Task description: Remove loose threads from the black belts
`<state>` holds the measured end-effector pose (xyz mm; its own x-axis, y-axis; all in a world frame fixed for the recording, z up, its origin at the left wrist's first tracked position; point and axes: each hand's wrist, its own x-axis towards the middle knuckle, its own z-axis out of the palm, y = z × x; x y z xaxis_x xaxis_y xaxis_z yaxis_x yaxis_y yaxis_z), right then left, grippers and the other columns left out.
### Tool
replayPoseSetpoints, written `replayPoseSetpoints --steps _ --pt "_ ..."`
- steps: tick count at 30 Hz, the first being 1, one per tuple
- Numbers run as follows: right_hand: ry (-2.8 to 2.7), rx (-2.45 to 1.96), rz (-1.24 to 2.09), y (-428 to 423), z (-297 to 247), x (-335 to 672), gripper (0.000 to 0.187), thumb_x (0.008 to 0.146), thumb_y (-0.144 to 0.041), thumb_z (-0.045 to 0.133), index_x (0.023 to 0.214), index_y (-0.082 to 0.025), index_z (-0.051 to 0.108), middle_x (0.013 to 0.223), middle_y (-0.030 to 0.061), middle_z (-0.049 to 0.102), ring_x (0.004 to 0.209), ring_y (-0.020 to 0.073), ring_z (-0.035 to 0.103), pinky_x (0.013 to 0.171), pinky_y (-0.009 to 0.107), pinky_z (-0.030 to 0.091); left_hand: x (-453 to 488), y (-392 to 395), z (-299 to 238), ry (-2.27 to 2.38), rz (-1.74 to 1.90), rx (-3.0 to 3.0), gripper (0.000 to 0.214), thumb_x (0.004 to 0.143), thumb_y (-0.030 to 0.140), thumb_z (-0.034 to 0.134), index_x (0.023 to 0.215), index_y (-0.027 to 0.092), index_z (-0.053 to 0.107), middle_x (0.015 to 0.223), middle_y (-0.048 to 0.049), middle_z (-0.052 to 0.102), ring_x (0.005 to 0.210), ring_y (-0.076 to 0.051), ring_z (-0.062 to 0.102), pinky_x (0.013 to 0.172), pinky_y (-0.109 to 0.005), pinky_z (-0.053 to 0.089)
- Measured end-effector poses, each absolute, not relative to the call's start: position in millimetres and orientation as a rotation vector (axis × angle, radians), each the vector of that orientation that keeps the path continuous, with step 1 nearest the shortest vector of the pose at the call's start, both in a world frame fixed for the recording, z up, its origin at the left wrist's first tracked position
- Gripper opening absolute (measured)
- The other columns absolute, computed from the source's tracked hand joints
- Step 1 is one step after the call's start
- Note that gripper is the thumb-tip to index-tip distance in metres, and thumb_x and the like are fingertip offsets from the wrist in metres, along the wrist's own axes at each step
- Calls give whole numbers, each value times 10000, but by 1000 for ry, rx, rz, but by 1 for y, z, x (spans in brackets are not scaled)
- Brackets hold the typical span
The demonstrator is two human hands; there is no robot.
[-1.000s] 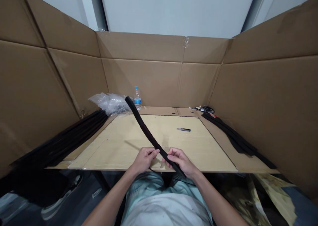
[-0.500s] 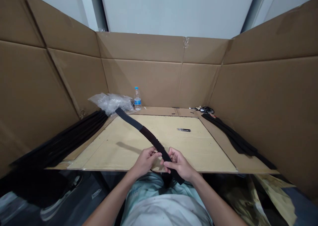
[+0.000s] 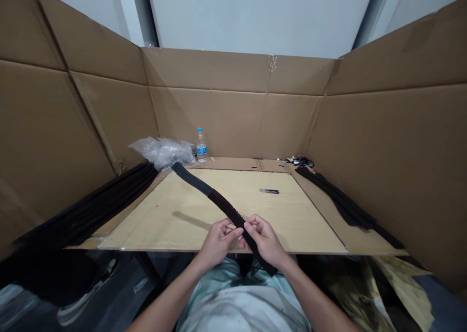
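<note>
Hands: left hand (image 3: 219,244) and right hand (image 3: 264,239) both closed on a black rubber strip (image 3: 222,203), just beside each other.
Strip: slanting across a pale cardboard sheet (image 3: 153,225), far end near its back left corner.
Behind: crumpled plastic bag (image 3: 160,152), water bottle (image 3: 201,147).
Sheet: utility knife (image 3: 269,191).
Sides: black strip bundles, left (image 3: 109,200), right (image 3: 339,200).

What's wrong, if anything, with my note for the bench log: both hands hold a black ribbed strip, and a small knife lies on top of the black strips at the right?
The knife's place is wrong. The head view shows the small knife lying on the pale board, apart from the black strips at the right. The rest stands: the left hand and right hand hold the black ribbed strip.
</note>
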<state>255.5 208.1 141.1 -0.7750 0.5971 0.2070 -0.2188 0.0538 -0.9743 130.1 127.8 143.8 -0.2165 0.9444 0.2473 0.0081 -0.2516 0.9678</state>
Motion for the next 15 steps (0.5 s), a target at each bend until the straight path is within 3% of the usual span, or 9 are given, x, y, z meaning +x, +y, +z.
replayPoseSetpoints --steps 6,15 --pt "-1739 -427 1735 207 144 258 498 748 -631 600 699 -181 395 524 -30 575 385 58 445 376 175 321 138 125 148 1212 1530 1238 336 773 449 643 695 129 574 598 -55 658 562 -178 635 618 -278 495" --pt "-1781 -560 1647 203 149 263 520 762 -648 566 638 -204 323 422 -49 505 281 51 357 277 159 197 142 117 153 1344 1634 1237 359 777 446 655 874 103 616 669 -45 659 589 -151 601 557 -230 437"
